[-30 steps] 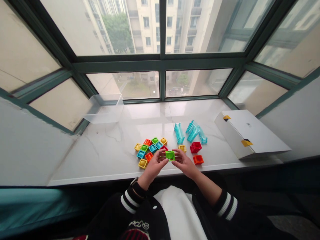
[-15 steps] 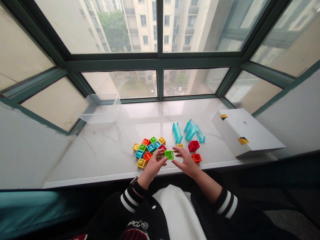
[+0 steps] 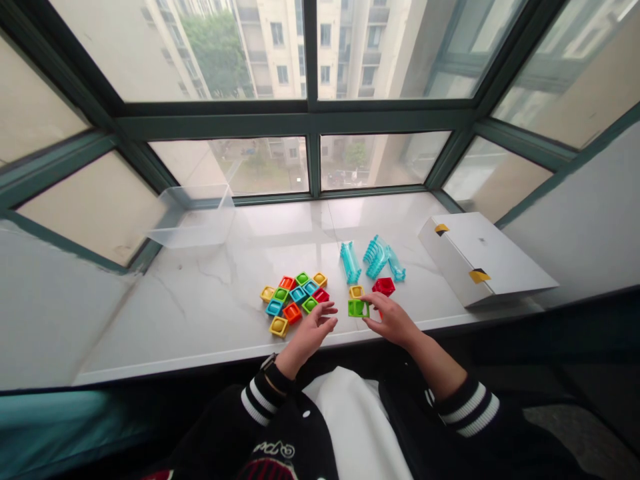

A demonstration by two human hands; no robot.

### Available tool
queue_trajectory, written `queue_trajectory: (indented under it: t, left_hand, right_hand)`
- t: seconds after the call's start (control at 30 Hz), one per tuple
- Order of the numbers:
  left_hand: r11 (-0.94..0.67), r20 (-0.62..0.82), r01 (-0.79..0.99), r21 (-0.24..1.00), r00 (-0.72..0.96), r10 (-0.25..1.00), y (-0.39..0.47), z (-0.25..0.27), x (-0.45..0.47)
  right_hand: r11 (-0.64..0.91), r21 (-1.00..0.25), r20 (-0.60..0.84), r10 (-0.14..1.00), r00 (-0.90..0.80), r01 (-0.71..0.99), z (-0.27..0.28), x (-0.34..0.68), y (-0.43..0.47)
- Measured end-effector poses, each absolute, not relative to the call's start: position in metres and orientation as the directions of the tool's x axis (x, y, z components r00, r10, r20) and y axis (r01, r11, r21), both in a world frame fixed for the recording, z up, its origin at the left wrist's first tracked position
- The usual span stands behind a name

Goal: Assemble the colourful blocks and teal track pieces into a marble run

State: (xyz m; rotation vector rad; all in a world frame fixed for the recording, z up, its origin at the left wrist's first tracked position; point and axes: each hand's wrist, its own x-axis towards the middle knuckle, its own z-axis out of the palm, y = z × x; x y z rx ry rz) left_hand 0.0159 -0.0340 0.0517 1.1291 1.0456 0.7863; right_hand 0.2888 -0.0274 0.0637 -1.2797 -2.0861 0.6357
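Pinched between the thumb and fingers of my right hand [image 3: 393, 321] is a green toy block [image 3: 356, 308] with a hollow in its face. Just behind it shows a yellow block [image 3: 356, 292]. A red block [image 3: 384, 287] lies beyond my right fingers, and another reddish block is mostly covered by that hand. My left hand [image 3: 313, 333] is empty, its fingers apart, beside a cluster of several coloured blocks. Nearest to it in the cluster are a green block [image 3: 309, 305] and an orange block [image 3: 292, 313]; a yellow block [image 3: 279, 326] lies at the cluster's front.
Translucent blue track pieces [image 3: 351, 262] lie behind the blocks, with curved ones [image 3: 376, 256] to their right. A clear plastic bin [image 3: 195, 235] stands at the back left. A white box [image 3: 493, 257] sits at the right. Windows border the marble sill [image 3: 200, 320].
The green block has passed from my left hand to my right, which has carried it rightward in front of the yellow block. My left hand has let go. The view has shifted slightly.
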Motion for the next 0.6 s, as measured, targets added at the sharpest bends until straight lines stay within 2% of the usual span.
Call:
queue_trajectory:
  t: [0.13, 0.4, 0.6]
  left_hand:
    - [0.320, -0.305, 0.007, 0.947, 0.323, 0.896, -0.033, 0.053, 0.016]
    - [0.336, -0.323, 0.022, 0.942, 0.338, 0.884, -0.033, 0.053, 0.017]
    - [0.348, -0.330, -0.010, 0.937, 0.296, 0.897, -0.030, 0.046, 0.010]
  right_hand:
    - [0.410, -0.585, 0.227, 0.911, -0.344, 0.700, 0.061, 0.308, -0.024]
    - [0.379, -0.370, 0.083, 0.923, -0.376, 0.848, 0.051, 0.307, -0.022]
    - [0.351, -0.323, -0.028, 0.925, -0.380, 0.879, 0.047, 0.304, -0.018]
